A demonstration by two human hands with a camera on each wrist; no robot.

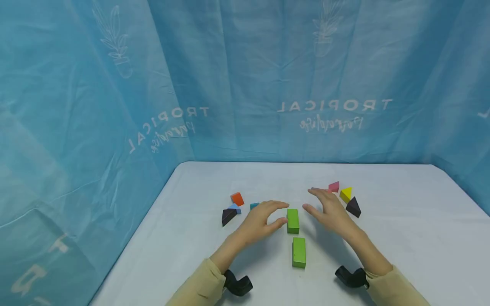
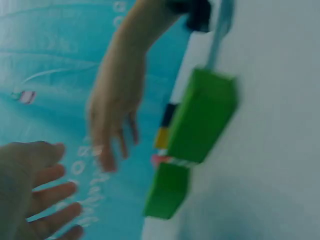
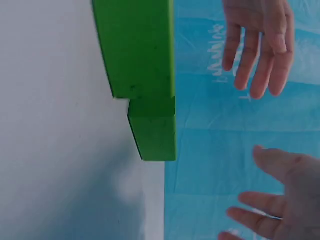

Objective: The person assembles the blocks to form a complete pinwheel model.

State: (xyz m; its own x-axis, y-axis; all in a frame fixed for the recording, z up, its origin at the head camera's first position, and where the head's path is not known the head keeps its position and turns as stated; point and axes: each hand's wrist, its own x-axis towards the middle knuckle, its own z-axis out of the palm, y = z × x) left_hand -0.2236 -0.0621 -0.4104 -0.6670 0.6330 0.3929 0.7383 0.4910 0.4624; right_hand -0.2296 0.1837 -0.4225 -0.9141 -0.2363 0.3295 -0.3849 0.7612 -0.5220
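Observation:
Two green rectangular blocks lie on the white table, one behind the other: a farther block (image 1: 292,221) and a nearer block (image 1: 299,252). My left hand (image 1: 261,222) hovers just left of the farther block, its fingers spread and holding nothing. On the other side, my right hand (image 1: 332,213) is held above the table with its fingers extended, also holding nothing. Both wrist views show the hands apart from the blocks, the green block (image 3: 152,131) being seen beside them in the right wrist view. Whether the left fingertips touch the farther block, I cannot tell.
Left of the hands lie an orange block (image 1: 237,199), a light blue piece (image 1: 235,208), a black piece (image 1: 229,216) and a teal piece (image 1: 254,205). At right are pink (image 1: 334,186), yellow (image 1: 346,194) and black (image 1: 354,207) pieces. Blue curtains (image 1: 245,85) surround the table.

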